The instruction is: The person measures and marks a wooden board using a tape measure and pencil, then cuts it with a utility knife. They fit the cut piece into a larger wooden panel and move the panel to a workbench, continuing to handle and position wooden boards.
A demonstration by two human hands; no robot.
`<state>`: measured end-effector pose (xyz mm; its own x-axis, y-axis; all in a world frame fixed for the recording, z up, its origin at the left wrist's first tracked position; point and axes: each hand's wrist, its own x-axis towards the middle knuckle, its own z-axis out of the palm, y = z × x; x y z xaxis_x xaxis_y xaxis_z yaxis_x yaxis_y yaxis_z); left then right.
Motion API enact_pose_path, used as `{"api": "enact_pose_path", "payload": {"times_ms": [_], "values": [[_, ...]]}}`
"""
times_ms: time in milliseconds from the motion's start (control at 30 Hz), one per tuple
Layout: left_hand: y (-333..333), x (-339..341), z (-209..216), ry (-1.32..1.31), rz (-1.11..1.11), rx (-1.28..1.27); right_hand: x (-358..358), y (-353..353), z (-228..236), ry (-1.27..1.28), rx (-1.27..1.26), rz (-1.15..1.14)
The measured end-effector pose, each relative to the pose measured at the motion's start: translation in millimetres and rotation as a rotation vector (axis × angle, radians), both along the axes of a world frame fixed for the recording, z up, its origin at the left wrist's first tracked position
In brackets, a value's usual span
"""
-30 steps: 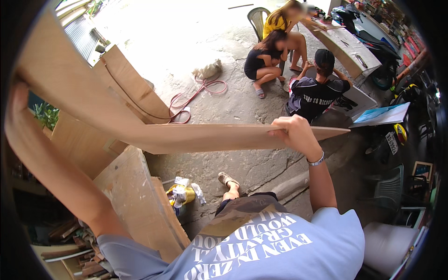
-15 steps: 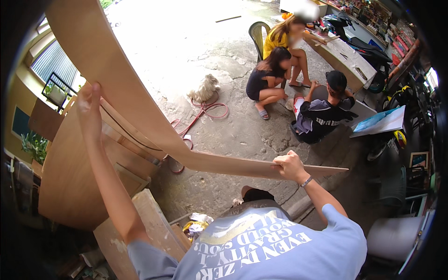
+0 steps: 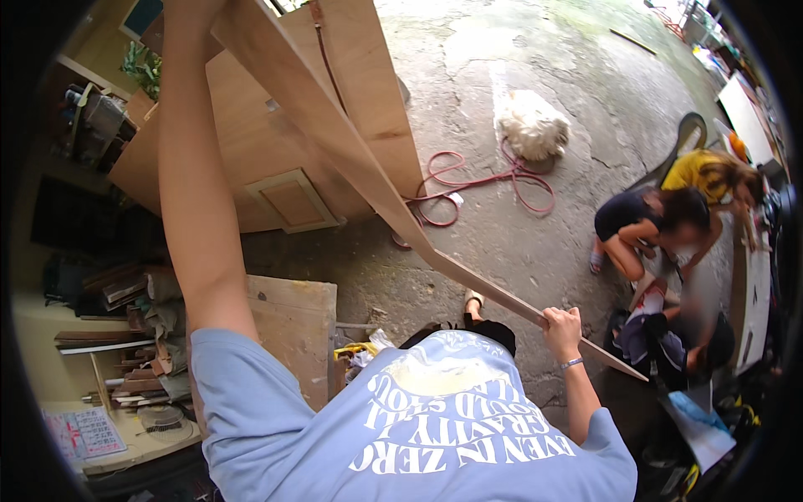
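Note:
A long, bent strip of plywood point(image 3: 311, 96) slants across in front of me, from the upper left down to a tapered end at the right. At its upper end is my left hand point(image 3: 194, 15), closed on the strip; the top edge of the picture cuts off part of the fingers. My right hand point(image 3: 562, 330) is wrapped round the strip's edge near the tapered end. The strip is held up off the floor, seen nearly edge-on.
Large plywood panels point(image 3: 242, 159) lean at the left, near a worn board point(image 3: 293, 335). A white fluffy dog point(image 3: 535, 125) and a red hose-like cord point(image 3: 468, 180) lie on the concrete. People crouch and sit at the right by a long table point(image 3: 757, 284). Wood scraps point(image 3: 138, 381) fill a left shelf.
My view has swung left, and the people now appear farther right. The strip has turned more edge-on and steeper. My left hand has shifted toward the top edge; both hands keep hold.

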<state>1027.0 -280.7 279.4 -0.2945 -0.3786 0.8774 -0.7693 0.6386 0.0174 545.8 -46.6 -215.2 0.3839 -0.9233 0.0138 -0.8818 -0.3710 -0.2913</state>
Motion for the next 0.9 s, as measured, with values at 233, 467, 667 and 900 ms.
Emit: {"api": "enact_pose_path", "payload": {"times_ms": [233,467,667,900], "values": [[-33.9,146.0,-9.5,0.35,0.2,0.016,100.6,-137.7,-27.1,-0.042,0.051,0.2],[-15.3,329.0,9.4,0.26,0.345,-0.05,266.7,-227.2,-86.4,-0.184,0.106,0.328],[12.0,396.7,-1.2,0.338,0.345,-0.149,450.5,-273.9,-90.5,-0.138,0.159,0.467],[15.7,511.8,-13.7,0.308,0.516,-0.326,633.6,-288.6,-144.2,-0.001,0.081,0.516]]}}
